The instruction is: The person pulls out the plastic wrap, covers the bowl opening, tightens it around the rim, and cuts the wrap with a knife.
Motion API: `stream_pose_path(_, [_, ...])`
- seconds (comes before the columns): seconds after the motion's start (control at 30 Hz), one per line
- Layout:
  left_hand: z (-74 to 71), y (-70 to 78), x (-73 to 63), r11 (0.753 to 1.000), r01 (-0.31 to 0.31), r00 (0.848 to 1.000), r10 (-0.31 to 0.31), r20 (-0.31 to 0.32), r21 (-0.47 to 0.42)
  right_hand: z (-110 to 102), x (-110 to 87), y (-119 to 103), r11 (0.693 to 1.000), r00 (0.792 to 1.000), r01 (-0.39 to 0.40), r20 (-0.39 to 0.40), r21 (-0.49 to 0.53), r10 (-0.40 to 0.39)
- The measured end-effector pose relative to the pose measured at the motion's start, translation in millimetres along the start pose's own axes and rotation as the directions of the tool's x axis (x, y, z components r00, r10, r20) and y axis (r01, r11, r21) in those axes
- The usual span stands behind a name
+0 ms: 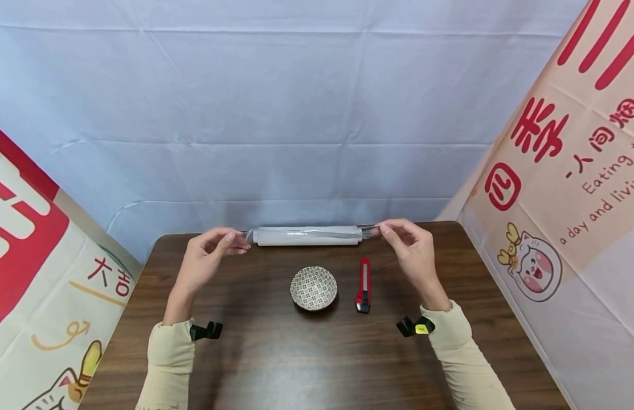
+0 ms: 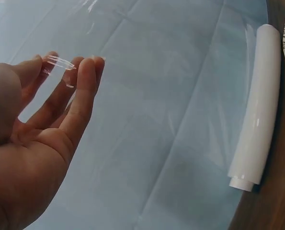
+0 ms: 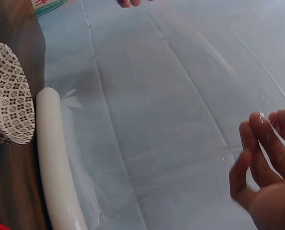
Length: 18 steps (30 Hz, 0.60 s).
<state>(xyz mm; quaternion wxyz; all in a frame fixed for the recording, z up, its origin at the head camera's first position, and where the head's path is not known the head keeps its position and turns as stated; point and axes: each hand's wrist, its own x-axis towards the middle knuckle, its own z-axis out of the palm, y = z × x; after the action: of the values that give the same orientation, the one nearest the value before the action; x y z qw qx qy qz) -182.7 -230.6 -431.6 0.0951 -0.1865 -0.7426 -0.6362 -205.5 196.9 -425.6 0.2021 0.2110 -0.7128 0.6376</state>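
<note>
The left hand (image 1: 209,250) has its thumb and fingertips pinched on one end of the clear, shiny plastic film (image 2: 60,62), and the right hand (image 1: 411,245) pinches the other end the same way. The film spreads between them, up from the long white tube-shaped roll (image 2: 259,105), which lies near the far edge of the brown wooden table (image 1: 275,364). To do this well, I think both hands should pull gently and at the same speed, so the film comes off flat. If one side goes faster, it could bunch up or stick to itself. Small, light pinches at the corners seem best, and keeping it high should stop it from catching on the round brown-and-white patterned bowl (image 1: 314,288) or the red and black plastic box cutter (image 1: 364,285), both on the near side of the roll. The film is hard to see because it is see-through, and the pale blue cloth (image 1: 296,114) shows behind it. I can't tell just where its edges are, or whether the cutter's blade is out. The left wrist view cuts off most of the bowl, and the right wrist view cuts off the roll's near end.
</note>
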Motion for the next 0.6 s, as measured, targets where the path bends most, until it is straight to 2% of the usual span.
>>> stream_pose_path(0.23, [1.7,-10.7,-23.0,0.996,0.031,0.999,-0.028,0.044,-0.079,-4.2,-22.2,6.2,0.994,0.997,-0.014,0.077,0.104,0.006])
stream_pose_path(0.33, [1.9,-13.8,-31.9,0.994,0.04,0.998,-0.035,0.053,-0.106,-5.2,-33.8,8.6,0.994,0.995,-0.027,0.099,0.105,0.017])
stream_pose_path(0.47, [0.4,-16.3,-41.7,0.994,0.041,0.997,-0.035,0.062,-0.1,-5.8,-46.8,11.0,0.994,0.992,-0.049,0.123,0.097,0.037])
stream_pose_path(0.6, [-1.8,-20.1,-51.2,0.994,0.046,0.995,-0.036,0.098,-0.101,-6.3,-56.8,13.9,0.994,0.989,-0.067,0.141,0.092,0.054])
